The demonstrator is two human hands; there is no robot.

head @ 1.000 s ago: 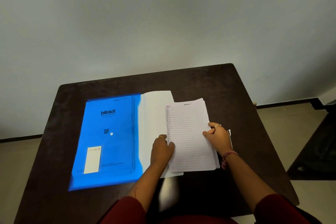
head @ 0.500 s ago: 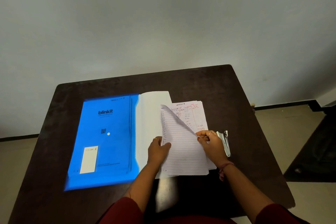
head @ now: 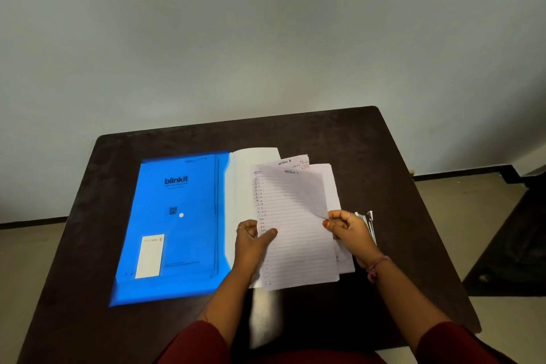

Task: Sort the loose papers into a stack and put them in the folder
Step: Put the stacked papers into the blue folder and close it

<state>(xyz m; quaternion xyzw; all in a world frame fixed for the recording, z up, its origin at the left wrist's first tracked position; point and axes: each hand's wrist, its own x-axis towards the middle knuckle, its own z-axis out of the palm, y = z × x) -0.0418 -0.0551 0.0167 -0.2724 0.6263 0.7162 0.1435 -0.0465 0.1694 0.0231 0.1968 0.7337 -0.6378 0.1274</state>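
Sorting loose papers [head: 298,257] on a dark desk [head: 325,133], with both hands at work. Lying at the desk's centre, on the white inner leaf of an open blue folder [head: 177,230], its cover spread out at 9 o'clock of the stack. Gripping the stack's left edge with the left hand [head: 251,242], thumb laid flat over the lined paper and the other fingers [head: 246,229] curled in at the edge. Pinching the right edge of the top sheet [head: 289,195] at 3 o'clock with the right hand [head: 348,227], fingers closed on the paper, raising it into a soft bow and baring a handwritten page at 12 o'clock.

Judged very light and limp: thin lined sheets, sagging under their own weight, likely to slide over one another and fan out of square, easily creased or torn if tugged by one corner. Best taken by both long edges at once, at 9 and 3 o'clock, thumbs on top and fingers beneath, then tapped square on the desk before going under the cover.

Half hidden behind the right hand at 3 o'clock: a small metal stapler [head: 367,220], just beside the stack. Not yet squared, to judge by the stagger along the top and right edges; folder lying open.
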